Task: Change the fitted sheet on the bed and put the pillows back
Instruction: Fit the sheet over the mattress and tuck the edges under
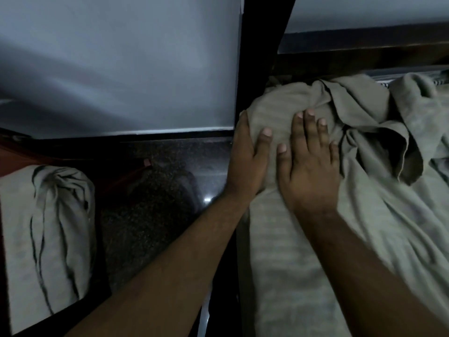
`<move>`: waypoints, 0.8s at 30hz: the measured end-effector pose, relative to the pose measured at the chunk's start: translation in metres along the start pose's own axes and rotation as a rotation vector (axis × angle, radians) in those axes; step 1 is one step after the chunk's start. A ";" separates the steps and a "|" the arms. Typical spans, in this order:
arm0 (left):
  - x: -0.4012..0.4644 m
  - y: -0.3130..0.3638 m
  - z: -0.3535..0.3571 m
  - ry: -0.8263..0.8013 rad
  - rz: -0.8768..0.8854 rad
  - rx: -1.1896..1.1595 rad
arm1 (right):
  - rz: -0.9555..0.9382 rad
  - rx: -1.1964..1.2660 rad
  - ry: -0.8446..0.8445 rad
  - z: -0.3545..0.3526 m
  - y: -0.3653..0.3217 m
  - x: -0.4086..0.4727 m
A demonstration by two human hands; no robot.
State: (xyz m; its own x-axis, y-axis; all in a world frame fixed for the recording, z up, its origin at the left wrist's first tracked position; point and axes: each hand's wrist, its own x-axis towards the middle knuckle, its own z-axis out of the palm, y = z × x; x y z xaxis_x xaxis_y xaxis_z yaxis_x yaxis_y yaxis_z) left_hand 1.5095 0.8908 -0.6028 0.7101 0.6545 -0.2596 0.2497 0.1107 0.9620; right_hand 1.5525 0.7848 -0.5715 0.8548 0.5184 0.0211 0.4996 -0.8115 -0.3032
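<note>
A grey-green fitted sheet (379, 210) lies over the mattress on the right, bunched in loose folds near the dark headboard (364, 59). At the mattress's near-left corner my left hand (247, 161) wraps the edge of the sheet, thumb on top and fingers down the side. Beside it my right hand (311, 161) lies flat on the sheet with straight, spread fingers, pressing the cloth down. A strip of striped mattress (381, 82) shows at the head end.
A dark bedpost (262, 57) rises just beyond my hands. Speckled dark floor (158, 215) fills the gap left of the bed. A bundle of similar grey cloth (46, 224) rests on a dark-framed surface at the far left. A pale wall (116, 69) stands behind.
</note>
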 end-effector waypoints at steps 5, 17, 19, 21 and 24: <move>0.010 -0.002 -0.007 -0.024 0.010 0.034 | -0.009 -0.003 -0.046 0.010 0.007 0.015; 0.011 0.060 0.063 -0.532 0.698 1.053 | 0.231 -0.102 0.231 -0.071 0.103 -0.028; 0.021 0.053 0.079 -0.541 0.713 1.207 | 0.501 -0.012 0.145 -0.086 0.133 -0.028; 0.035 0.048 0.094 -0.487 0.711 1.218 | 0.630 0.028 0.027 -0.095 0.160 -0.010; 0.050 0.046 0.120 -0.412 0.685 1.139 | 0.674 -0.005 -0.102 -0.101 0.185 0.027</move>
State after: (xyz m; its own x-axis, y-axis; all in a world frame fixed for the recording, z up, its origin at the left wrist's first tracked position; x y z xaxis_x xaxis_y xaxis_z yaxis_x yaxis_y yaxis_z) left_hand 1.6355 0.8394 -0.5814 0.9986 0.0431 0.0318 0.0288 -0.9325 0.3601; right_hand 1.6821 0.6217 -0.5309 0.9622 -0.0784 -0.2609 -0.1367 -0.9673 -0.2137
